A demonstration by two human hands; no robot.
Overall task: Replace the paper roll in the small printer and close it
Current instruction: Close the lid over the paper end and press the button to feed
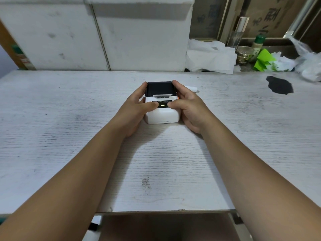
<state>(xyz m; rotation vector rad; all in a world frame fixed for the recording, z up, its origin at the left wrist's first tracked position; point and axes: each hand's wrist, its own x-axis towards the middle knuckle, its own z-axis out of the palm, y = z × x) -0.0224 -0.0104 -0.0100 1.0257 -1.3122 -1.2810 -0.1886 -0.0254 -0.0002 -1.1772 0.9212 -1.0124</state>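
Small printer (pixel 162 108) sits on the white wood-grain table (pixel 165 162), midway between the left and right edges, toward the far edge. Black lid (pixel 159 87) down; strip of paper (pixel 162 95) showing at the slot; green light (pixel 162 105) lit.

Left hand (pixel 137 108) grips the printer's left side, fingers curled round the lid end, thumb on the front strip. Right hand (pixel 189 108) grips the right side likewise, thumb just beside the light.

White paper scrap (pixel 192 88) lies behind the right hand. Dark stain (pixel 280 85) near the far right corner.

Beyond the far edge: white panels (pixel 97 35); to the right, crumpled white paper (pixel 211 56), glass jar (pixel 244 53), green-capped bottle (pixel 258 43), green paper (pixel 263 59), clear plastic bag (pixel 309 61), printed cardboard (pixel 271 16)
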